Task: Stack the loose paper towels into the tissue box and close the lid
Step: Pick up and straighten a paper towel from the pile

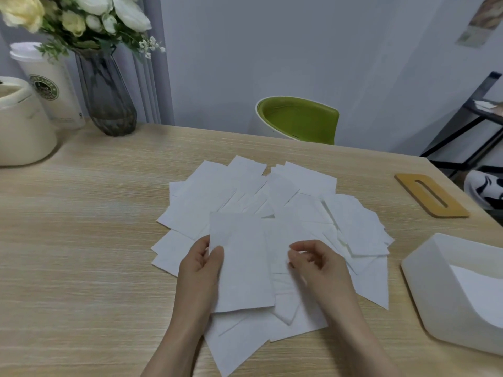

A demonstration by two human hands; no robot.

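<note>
Many paper towels [275,213] spread; left hand [200,268] pinching one sheet [241,265], right hand [317,263] loosely curled, holding nothing; box [424,284] at three o'clock.

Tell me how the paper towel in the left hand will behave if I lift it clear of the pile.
The paper towel is thin, so it will likely droop beyond where the left hand pinches its edge. It looks very light and may flutter. It overlaps the loose pile, so neighbouring sheets may drag along.
</note>
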